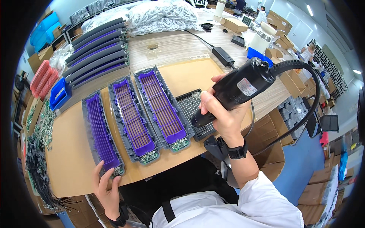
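My right hand [228, 114] is wrapped round a black electric screwdriver [243, 85], its cable looping off to the right. The tool tilts down and left, its nose above a black perforated tray [186, 108] with small screws [196, 95] in it. The bit itself cannot be made out. My left hand [106, 190] is open, fingertips resting at the near end of the leftmost grey housing [102, 131], beside a small green circuit board [118, 170]. This housing has a purple slatted insert. Two similar housings, a middle one [134, 119] and a right one [161, 108], lie parallel to it.
A cardboard sheet [72, 152] covers the near table. Several dark curved panels [99, 49] are stacked at the far left, near a blue bin [60, 93]. Bundled white cables [163, 17] lie at the back. A black power adapter [223, 57] and open cartons [266, 138] are to the right.
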Available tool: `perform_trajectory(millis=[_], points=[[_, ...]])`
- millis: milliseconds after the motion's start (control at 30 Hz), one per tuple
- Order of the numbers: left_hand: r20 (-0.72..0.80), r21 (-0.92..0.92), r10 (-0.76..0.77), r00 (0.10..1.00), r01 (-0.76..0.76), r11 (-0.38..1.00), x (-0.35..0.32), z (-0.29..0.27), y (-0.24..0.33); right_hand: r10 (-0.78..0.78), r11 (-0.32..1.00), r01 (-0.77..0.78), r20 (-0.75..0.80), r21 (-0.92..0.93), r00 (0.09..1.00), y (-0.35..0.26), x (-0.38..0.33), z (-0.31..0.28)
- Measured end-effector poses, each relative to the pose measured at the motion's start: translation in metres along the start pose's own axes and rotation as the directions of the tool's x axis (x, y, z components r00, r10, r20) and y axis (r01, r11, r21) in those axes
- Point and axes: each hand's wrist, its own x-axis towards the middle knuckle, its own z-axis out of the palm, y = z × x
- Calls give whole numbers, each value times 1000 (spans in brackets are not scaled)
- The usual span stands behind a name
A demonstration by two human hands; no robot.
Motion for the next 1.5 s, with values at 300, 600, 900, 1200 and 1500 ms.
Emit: perform_trajectory(millis=[300,600,900,1200,1500], points=[[5,71,72,997,-72,995,1,-2,1,-22,999,24,28,-47,999,5,-1,-2],[8,49,73,997,-73,996,3,-1,3,-17,994,26,84,-107,996,7,-4,-2],[18,36,162,987,-162,986,8,-13,2,-45,996,42,38,77,998,-32,-15,20],[23,-5,224,974,-224,974,12,-23,-12,22,974,-89,304,207,952,-35,-63,103],[19,11,261,965,-261,965,15,-21,-18,-2,995,-46,462,93,887,-2,-85,142]])
